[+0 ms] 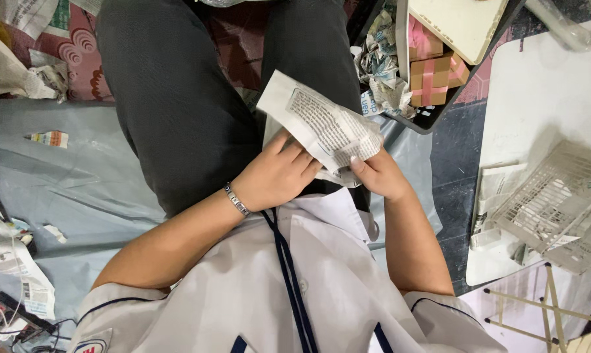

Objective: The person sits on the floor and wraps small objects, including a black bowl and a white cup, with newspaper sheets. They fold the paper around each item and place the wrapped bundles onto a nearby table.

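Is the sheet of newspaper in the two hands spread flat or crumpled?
Partly crumpled: the newspaper sheet is creased where the right hand pinches it, and flatter at its far end. The left hand supports it.

Both hands grip a crumpled white sheet of printed newspaper (325, 127): left hand (276, 175) beneath its near edge, right hand (377, 175) pinching its corner; beyond them, tan ribbon-tied cardboard boxes (433, 72)

On our left the grey sheet (79, 176) gives open room; on our right a black tray (433, 114) of ribboned boxes (433, 72) blocks the way.
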